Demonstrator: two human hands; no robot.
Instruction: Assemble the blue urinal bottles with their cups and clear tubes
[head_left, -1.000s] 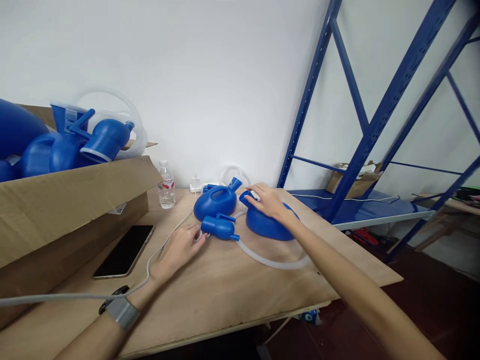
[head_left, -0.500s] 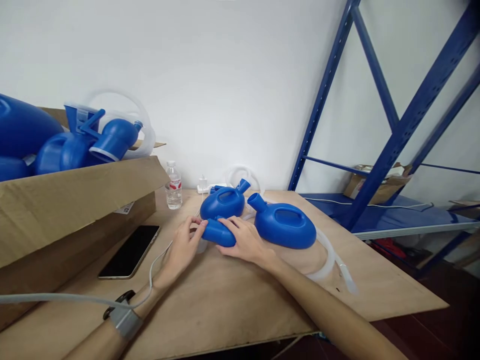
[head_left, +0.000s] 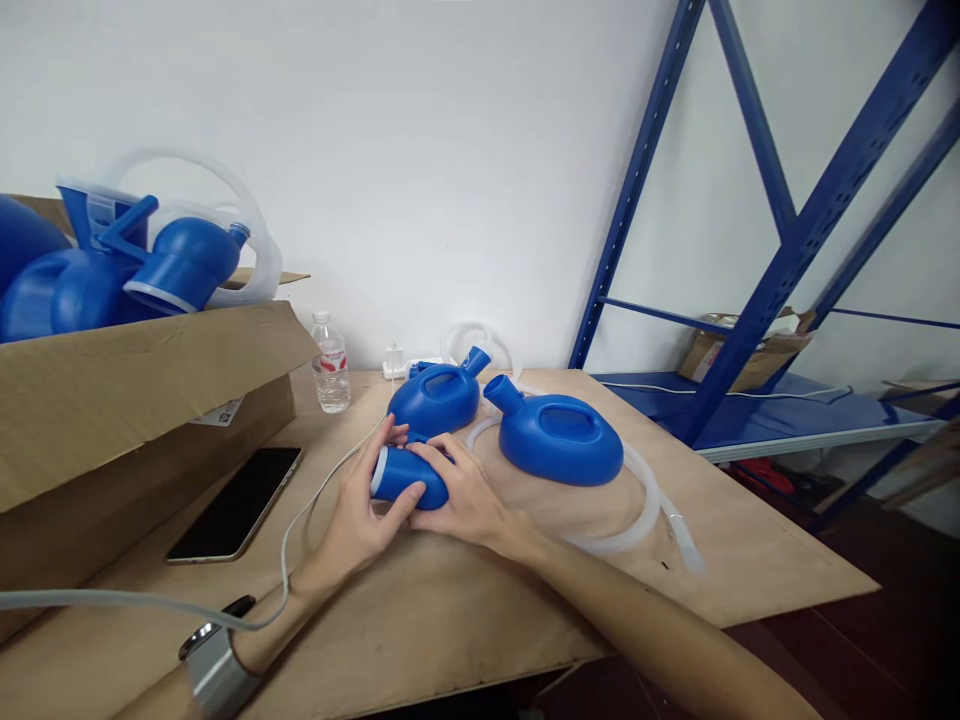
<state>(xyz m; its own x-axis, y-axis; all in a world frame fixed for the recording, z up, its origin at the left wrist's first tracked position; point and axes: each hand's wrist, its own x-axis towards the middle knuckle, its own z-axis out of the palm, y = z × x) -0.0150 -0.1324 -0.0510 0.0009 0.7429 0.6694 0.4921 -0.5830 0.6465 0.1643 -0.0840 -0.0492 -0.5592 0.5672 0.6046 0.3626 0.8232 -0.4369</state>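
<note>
A short blue plastic piece [head_left: 401, 478] with a white rim at its left end is held between both hands, just above the wooden table. My left hand [head_left: 360, 510] grips its rimmed end, with the thumb on the front. Around the rounded right end wrap the fingers of my right hand [head_left: 469, 500]. Right behind the hands stands a blue bottle with a handle [head_left: 437, 400]. A second blue bottle [head_left: 561, 440], its neck pointing up and left, lies to the right, with a clear hose [head_left: 649, 510] curving around it.
An open cardboard box [head_left: 150, 370] filled with blue parts stands at the left. Near it are a black phone [head_left: 236, 503] and a water bottle [head_left: 331, 365]. A white cable [head_left: 289, 560] crosses my left wrist. Blue shelving [head_left: 750, 425] rises at the right.
Both hands have shifted slightly left with the blue piece. It is turned so that its white rim shows, and my left thumb now lies across its front. The view has swung a little right.
</note>
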